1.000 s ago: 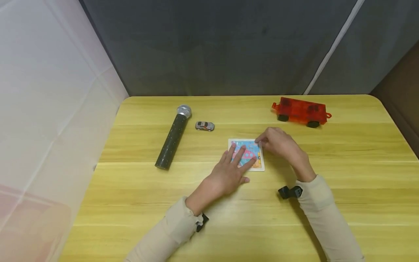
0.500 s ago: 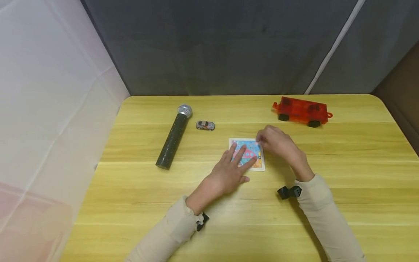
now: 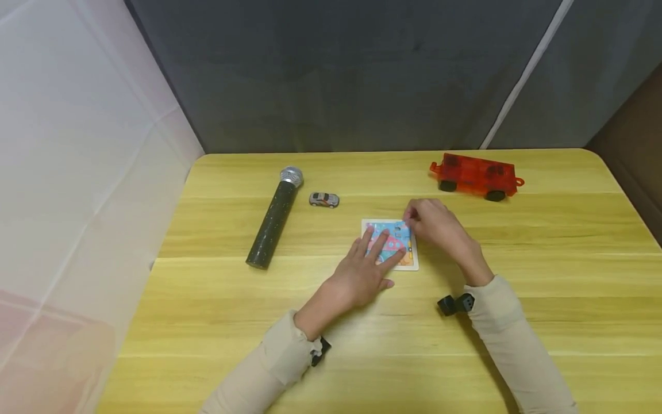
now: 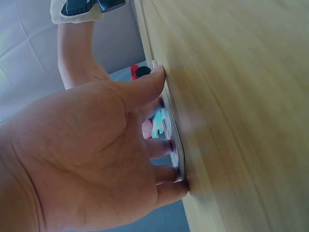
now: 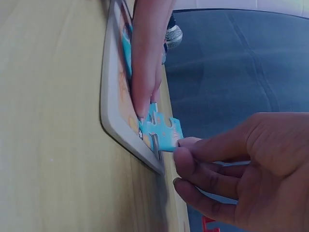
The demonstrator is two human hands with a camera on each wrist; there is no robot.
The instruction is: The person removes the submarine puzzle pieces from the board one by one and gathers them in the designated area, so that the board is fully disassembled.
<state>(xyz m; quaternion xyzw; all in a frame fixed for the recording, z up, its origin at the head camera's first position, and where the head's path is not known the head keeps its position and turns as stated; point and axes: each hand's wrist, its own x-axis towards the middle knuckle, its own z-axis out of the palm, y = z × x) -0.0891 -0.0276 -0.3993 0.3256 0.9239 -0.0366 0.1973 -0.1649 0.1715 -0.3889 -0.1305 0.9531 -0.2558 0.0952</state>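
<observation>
A small square jigsaw puzzle in a white frame (image 3: 415, 267) lies on the table, its picture blue and pink. My left hand (image 3: 359, 275) rests on it with fingers spread and straight, covering its lower left part. At the top right corner my right hand (image 3: 437, 221) pinches a blue puzzle piece (image 5: 166, 134) between thumb and index finger. In the right wrist view the piece is tilted up out of the frame, its lower edge still close to the neighbouring pieces. The left wrist view shows the left palm (image 4: 91, 154) with fingertips on the puzzle.
A black microphone (image 3: 273, 221) with a silver head lies to the left. Beside it is a small silver toy car (image 3: 324, 199). A red see-through toy wagon (image 3: 477, 176) with black wheels stands at the back right. A dark partition (image 3: 331, 75) rises behind the table.
The corner puzzle piece has been lifted by the right hand, and a dark gap shows next to it. The left hand stays in place.
</observation>
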